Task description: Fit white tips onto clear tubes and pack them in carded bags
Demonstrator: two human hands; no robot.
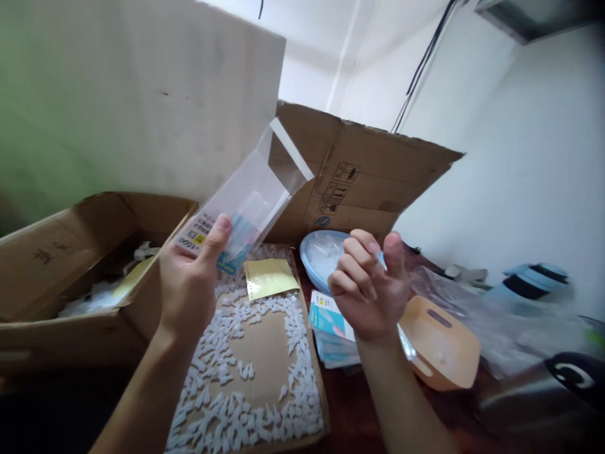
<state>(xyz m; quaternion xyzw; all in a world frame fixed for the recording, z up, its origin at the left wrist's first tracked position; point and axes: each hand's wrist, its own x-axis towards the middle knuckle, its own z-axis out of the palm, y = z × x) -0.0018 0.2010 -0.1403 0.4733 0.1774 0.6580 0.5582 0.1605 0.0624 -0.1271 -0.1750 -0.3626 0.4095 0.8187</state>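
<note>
My left hand (196,277) grips a clear plastic bag (250,183) by its lower end, thumb pressed on the front. The bag is tilted, its flap end pointing up and right, and a printed white-and-blue label shows near the thumb. My right hand (368,284) is raised to the right of the bag, fingers curled, thumb near the index finger. A small pale-blue bit shows between them; I cannot make out what it is. Below both hands, many small white plastic pieces (297,391) lie on a cardboard sheet (259,353), with a yellow paper (269,279) at its far end.
An open cardboard box (94,328) stands at left. A raised cardboard flap (368,170) is behind. To the right are a blue basin (309,261), a stack of printed packets (331,321), an orange basket (456,340), crumpled clear plastic (510,340) and a blue bottle (529,284).
</note>
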